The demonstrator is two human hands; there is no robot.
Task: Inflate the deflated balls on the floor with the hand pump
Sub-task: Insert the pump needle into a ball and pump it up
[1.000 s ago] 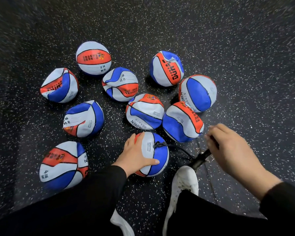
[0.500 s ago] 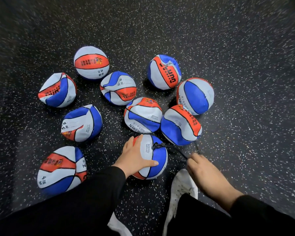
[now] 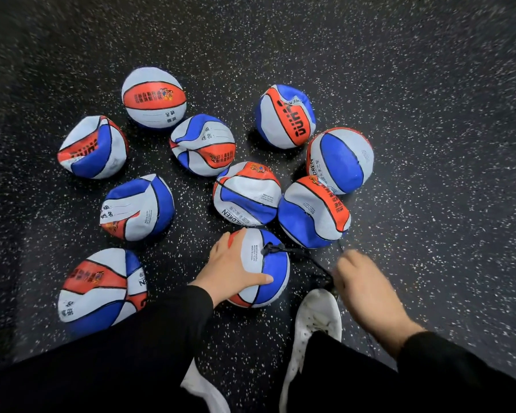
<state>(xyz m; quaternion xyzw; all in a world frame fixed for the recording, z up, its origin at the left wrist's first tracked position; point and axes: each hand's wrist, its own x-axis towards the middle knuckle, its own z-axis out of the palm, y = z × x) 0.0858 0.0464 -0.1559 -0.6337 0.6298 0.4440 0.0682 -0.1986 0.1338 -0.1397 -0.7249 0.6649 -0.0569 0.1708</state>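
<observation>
Fingers of our left hand (image 3: 233,265) spread over the near ball (image 3: 262,268), palm flat on its white panel, thumb stretched right across to the blue panel; the hand presses on the ball without curling round it, and its black sleeve (image 3: 149,332) comes in from the near left. A black hose (image 3: 304,259) plugs into the top of this ball and runs right and nearer toward our right hand (image 3: 361,289). That hand is low beside the toe of our white shoe (image 3: 316,320), knuckles up, fingers bent downward over the place where the hose ends; motion blur smears it, and the pump itself is hidden beneath it, so we cannot tell what the fingers close on. The two hands are apart, the ball's right half and the hose between them. The ball sits on the dark speckled floor (image 3: 429,114) at the near edge of a cluster of nine other red, white and blue balls (image 3: 246,193), most of them dented and creased; the one at the far left (image 3: 154,96) looks rounder.
</observation>
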